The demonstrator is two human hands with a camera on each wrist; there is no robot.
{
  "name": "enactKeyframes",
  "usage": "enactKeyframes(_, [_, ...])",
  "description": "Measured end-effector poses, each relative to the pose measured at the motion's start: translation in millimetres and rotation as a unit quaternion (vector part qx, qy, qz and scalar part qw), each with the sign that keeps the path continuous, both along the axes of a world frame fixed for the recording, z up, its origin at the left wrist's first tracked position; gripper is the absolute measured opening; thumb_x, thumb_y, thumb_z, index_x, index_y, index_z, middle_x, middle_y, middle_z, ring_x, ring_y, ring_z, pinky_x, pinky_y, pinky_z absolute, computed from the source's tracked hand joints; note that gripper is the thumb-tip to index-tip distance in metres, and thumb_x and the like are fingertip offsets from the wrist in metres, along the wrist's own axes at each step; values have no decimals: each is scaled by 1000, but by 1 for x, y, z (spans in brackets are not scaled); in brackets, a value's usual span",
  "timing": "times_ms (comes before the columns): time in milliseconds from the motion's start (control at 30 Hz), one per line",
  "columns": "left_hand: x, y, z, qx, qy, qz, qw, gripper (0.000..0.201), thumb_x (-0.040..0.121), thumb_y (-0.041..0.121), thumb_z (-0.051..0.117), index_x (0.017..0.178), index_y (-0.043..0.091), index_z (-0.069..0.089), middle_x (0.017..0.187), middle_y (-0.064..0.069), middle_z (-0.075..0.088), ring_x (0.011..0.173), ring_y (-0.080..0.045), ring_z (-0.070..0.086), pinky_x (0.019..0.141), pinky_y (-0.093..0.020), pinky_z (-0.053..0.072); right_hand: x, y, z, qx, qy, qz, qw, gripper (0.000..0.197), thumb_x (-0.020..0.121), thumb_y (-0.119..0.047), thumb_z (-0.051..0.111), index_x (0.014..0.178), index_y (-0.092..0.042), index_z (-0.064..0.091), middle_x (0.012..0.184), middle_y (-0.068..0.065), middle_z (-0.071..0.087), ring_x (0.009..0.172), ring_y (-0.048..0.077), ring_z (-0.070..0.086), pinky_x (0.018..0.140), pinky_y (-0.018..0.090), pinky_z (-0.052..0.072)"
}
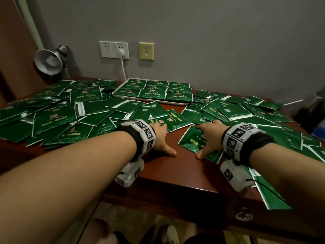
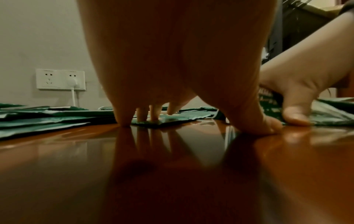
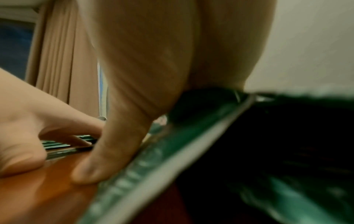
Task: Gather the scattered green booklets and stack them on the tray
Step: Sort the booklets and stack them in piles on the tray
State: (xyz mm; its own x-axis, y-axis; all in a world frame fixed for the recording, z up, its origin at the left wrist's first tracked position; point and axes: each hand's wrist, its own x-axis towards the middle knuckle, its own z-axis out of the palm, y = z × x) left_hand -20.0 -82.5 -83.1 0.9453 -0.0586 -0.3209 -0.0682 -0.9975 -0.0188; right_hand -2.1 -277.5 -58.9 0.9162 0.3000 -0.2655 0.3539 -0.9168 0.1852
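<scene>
Green booklets lie scattered in overlapping heaps across the glossy wooden desk, thick at 9 and 3 o'clock of the bare patch in the middle. The white tray sits at 12 o'clock near the wall, already covered with a tidy grid of them.

The left hand is spread, fingertips pressing down on one booklet just ahead of it, thumb flat on bare wood. In the left wrist view its fingers stand on that booklet's near edge. The right hand is also spread, laid over a tilted booklet; its thumb rests along that booklet's pale edge. Neither hand pinches anything.

These look like thin, glossy items with silvery borders: light, flexible rather than stiff, and likely slick against both the polished desk and one another. Lying flat, they offer little edge to catch. A sensible hold would be to press with the fingertips and slide one toward the open wood, or toward the desk's 6 o'clock edge, then pinch a raised corner or long side between thumb and fingers. A loose grip on several at once could let them fan out and slip.
</scene>
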Motion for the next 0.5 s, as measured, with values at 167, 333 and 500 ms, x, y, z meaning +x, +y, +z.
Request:
enactKeyframes(167, [-11, -4, 2, -20, -42, -22, 999, 111, 71, 68, 69, 153, 15, 15, 151, -14, 25, 139, -36, 24, 112, -46, 30, -6, 11, 7, 74, -53, 31, 995, 59, 68, -49, 81, 114, -18, 62, 103, 0, 65, 100, 22, 58, 81, 34, 51])
enactKeyframes(333, [-21, -4, 2, -19, -68, -39, 997, 86, 76, 66, 65, 143, 19, 39, 133, -12, 42, 126, -32, 36, 102, -40, 37, -15, 11, 28, 149, -64, 33, 986, 13, 80, -18, 68, 94, -20, 68, 84, -3, 63, 88, 21, 62, 68, 25, 44])
enactKeyframes(500, [-27, -5, 10, -35, -85, -48, 995, 55, 82, 46, 68, 121, 14, 46, 123, -11, 47, 112, -30, 50, 91, -37, 46, -25, 5, 38, 169, -68, -4, 983, 12, 79, -18, 61, 88, -24, 58, 90, -2, 63, 88, 21, 60, 73, 29, 52])
